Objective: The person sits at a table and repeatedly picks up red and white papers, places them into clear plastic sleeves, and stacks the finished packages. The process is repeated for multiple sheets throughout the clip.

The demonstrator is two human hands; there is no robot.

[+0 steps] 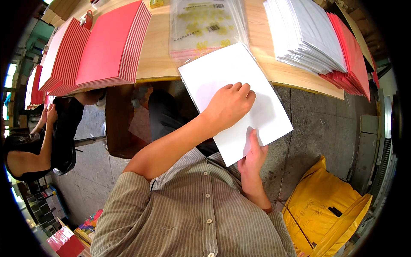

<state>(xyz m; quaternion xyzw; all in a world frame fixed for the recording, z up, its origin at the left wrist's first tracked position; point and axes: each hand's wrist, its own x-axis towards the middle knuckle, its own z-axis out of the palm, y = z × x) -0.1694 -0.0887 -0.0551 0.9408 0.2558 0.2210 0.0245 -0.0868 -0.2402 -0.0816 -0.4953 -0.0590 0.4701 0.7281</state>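
A white rectangular sheet or thin pad [267,111] lies tilted in front of me, its upper end over the table edge and its lower end held out over my lap. My right hand [253,156] grips its lower right edge, thumb on top and fingers underneath. Across its middle rests my left hand [231,105], the fingers curled in; the fingertips are hidden, so I cannot tell whether they hold anything. Just beyond the pad, a stack of clear plastic bags [205,19] with yellow and dark print lies on the table.
Stacks of red-covered booklets [109,45] stand on the table [156,55] at left. White packets [306,36] and red ones [353,55] are piled at right. A yellow sack [323,205] sits on the floor, lower right. Another person's arm [45,137] shows at left.
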